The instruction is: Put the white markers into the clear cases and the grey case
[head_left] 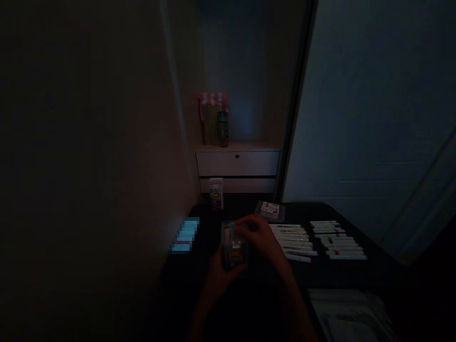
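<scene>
My left hand [220, 274] is wrapped round the lower part of a clear plastic marker case [235, 244] with a yellow label, which stands upright on the dark table. In the top of the case, marker ends show, one of them teal. My right hand [257, 232] is closed at the case's top, pinching a red-ended marker [238, 228]; dim light and my fingers hide most of it. Just right of that hand lies a row of white markers [294, 240], side by side.
Another column of white markers [338, 240] lies farther right. Behind stand a similar upright case [216, 194] and a flat clear box [270, 210]. A blurred bright phone-like patch [185, 236] is at left, plastic packaging [349, 313] at front right. Drawers [238, 164] and walls close in.
</scene>
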`<state>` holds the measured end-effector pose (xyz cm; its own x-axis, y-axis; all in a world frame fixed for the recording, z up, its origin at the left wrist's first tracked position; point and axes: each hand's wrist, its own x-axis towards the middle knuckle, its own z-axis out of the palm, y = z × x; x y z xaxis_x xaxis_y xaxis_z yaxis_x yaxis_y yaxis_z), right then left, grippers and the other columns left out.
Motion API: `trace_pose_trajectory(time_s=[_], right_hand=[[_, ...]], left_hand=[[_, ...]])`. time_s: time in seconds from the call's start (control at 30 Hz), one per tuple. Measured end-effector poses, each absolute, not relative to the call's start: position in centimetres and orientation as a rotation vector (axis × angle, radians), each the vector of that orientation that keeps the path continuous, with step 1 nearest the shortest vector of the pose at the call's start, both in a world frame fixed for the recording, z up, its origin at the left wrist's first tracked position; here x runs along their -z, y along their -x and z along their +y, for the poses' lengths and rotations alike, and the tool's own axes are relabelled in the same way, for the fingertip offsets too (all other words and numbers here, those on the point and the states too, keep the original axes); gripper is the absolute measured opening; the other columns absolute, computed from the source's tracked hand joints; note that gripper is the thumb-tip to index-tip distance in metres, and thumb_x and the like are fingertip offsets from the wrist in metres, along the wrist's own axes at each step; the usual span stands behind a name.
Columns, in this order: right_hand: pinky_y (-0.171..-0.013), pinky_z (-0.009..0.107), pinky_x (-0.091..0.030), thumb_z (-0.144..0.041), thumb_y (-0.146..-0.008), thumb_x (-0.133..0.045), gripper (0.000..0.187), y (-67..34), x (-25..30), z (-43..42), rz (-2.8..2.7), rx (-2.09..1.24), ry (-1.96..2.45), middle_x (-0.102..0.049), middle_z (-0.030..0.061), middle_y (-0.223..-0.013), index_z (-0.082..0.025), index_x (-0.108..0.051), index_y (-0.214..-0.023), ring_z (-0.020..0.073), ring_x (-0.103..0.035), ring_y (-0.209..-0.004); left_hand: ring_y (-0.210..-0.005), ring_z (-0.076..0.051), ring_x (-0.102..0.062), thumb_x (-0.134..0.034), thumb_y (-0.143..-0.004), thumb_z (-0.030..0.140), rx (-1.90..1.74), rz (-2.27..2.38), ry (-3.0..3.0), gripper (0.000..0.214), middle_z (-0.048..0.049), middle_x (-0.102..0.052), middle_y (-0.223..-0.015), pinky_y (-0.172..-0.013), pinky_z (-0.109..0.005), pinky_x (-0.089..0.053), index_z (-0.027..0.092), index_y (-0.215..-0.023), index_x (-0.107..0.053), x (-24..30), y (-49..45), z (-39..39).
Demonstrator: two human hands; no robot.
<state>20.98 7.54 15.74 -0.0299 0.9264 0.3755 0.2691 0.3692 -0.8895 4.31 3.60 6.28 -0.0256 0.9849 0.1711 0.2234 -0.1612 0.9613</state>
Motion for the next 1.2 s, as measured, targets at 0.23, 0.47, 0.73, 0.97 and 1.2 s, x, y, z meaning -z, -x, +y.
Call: trace_pose_trajectory(time_s=[0.23,0.47,0.73,0.97,1.2], right_hand=[[-0.092,0.037,-0.051,-0.042,-0.087,-0.071,0.025,-20.9,-15.7,7.4,-1.577,-0.714,1.078,-0.072,0.0086,-0.102,-0.02,-0.082,-0.094,0.0241,-0.068,-0.099],[-0.097,0.037,-0.052,-0.045,-0.096,-0.06,0.033,-21.8,-15.9,7.2,-1.627,-0.612,1.036,-0.073,0.009,-0.11,-0.02,-0.078,-0.109,0.0226,-0.067,-0.106],[-0.086,0.038,-0.055,-0.031,-0.089,-0.064,0.02,-26.9,-14.3,7.6,-1.729,-0.53,1.28,-0.073,0.0089,-0.109,-0.02,-0.074,-0.103,0.023,-0.069,-0.092],[-0.079,0.029,-0.053,-0.008,-0.076,-0.067,0.02,-29.9,-11.8,7.9,-1.893,-0.7,1.628,-0.077,0.0055,-0.096,-0.019,-0.075,-0.09,0.0203,-0.072,-0.087],[-0.062,0.024,-0.05,-0.006,-0.073,-0.07,0.023,-29.8,-9.9,8.4,-1.858,-0.827,1.733,-0.076,0.0057,-0.096,-0.018,-0.074,-0.092,0.0171,-0.071,-0.075]], left_hand=[[-0.113,-0.032,-0.072,-0.087,-0.069,0.035,-1.259,1.268,-1.489,0.074,-0.0117,-0.077,-0.123,-0.099,-0.044,-0.057,0.018,-0.136,-0.06,-6.5,-4.3,3.6],[-0.116,-0.034,-0.071,-0.087,-0.07,0.039,-1.246,1.277,-1.507,0.073,-0.0136,-0.075,-0.126,-0.101,-0.046,-0.055,0.018,-0.134,-0.061,-6.3,-4.2,3.7],[-0.118,-0.035,-0.07,-0.089,-0.069,0.041,-1.238,1.313,-1.488,0.08,-0.016,-0.074,-0.128,-0.102,-0.046,-0.054,0.016,-0.138,-0.059,-6.0,-4.0,3.8],[-0.114,-0.034,-0.072,-0.091,-0.065,0.041,-1.277,1.287,-1.456,0.079,-0.0157,-0.076,-0.124,-0.101,-0.045,-0.055,0.016,-0.134,-0.062,-6.1,-4.1,3.7],[-0.117,-0.035,-0.071,-0.094,-0.059,0.039,-1.289,1.318,-1.37,0.078,-0.0161,-0.076,-0.123,-0.101,-0.044,-0.055,0.015,-0.128,-0.065,-6.5,-4.1,3.7]])
